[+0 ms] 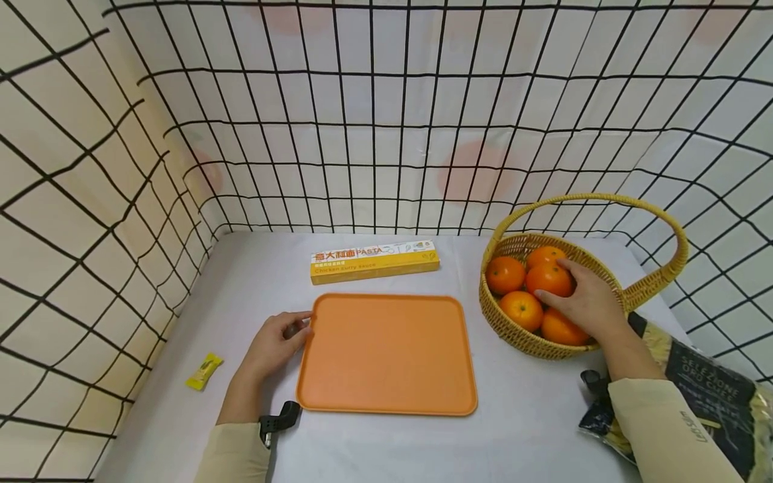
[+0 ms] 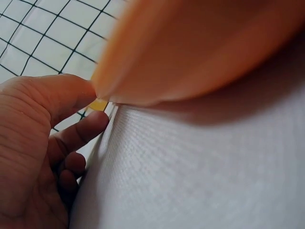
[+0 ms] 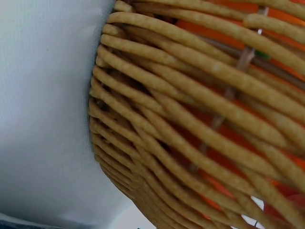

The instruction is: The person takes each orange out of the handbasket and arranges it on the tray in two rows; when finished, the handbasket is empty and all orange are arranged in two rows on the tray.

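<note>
An orange rectangular tray [image 1: 386, 355] lies on the white-covered table. My left hand [image 1: 279, 345] is at its left rim, thumb and index fingertip at the edge. The left wrist view shows the thumb [image 2: 66, 93] against the tray's rim [image 2: 143, 86], with the other fingers bent below. On the right, my right hand [image 1: 588, 302] reaches into a wicker basket [image 1: 513, 335] of several oranges. Its thumb and fingers grip the top orange [image 1: 548, 279] from two sides. Basket weave [image 3: 190, 109] fills most of the right wrist view and hides that hand's fingers.
A yellow and white pasta box [image 1: 374, 262] lies behind the tray. A small yellow packet [image 1: 204, 371] lies at the left. Under the right forearm is a black and yellow bag [image 1: 706, 382]. The basket's tall handle [image 1: 604, 198] arches over its far side. Black-gridded cloth walls surround the table.
</note>
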Tool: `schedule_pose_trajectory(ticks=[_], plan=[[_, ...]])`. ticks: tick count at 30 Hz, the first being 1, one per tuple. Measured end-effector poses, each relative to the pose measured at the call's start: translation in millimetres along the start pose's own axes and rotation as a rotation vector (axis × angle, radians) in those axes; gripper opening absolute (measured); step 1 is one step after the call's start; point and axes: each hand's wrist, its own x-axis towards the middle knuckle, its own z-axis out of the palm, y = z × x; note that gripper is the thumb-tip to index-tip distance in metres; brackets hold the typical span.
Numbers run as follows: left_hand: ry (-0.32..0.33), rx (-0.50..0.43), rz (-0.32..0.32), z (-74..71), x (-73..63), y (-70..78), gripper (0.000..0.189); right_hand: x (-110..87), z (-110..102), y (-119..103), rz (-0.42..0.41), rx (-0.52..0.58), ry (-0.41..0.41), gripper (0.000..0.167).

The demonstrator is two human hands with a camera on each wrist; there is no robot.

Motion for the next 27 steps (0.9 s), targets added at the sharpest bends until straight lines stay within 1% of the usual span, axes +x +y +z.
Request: schedule_pose_trajectory(ticks=[4,8,16,23,27], plan=[[0.0,-0.005,0.002,0.5,-0.5,1.3,0.037,-0.1,0.5,1.1,-0.003,0.007,0.004,0.103],[-0.002,-0.006,-0.013,0.8,-0.6,1.7,0.037,0.5,1.7,2.3,-0.012,0.011,0.012,0.101],[0.001,-0.008,-0.029,0.4,0.0,2.3,0.037,-0.2,4.6,2.6,-0.033,0.022,0.052,0.098],[-0.006,-0.02,-0.036,-0.2,0.9,2.4,0.038,-4.3,3.3,0.2,-0.009,0.053,0.068,0.101],[-0.013,-0.024,-0.059,-0.2,0.4,2.9,0.039,-8.2,0.4,-4.3,0.011,0.069,0.07,0.102]])
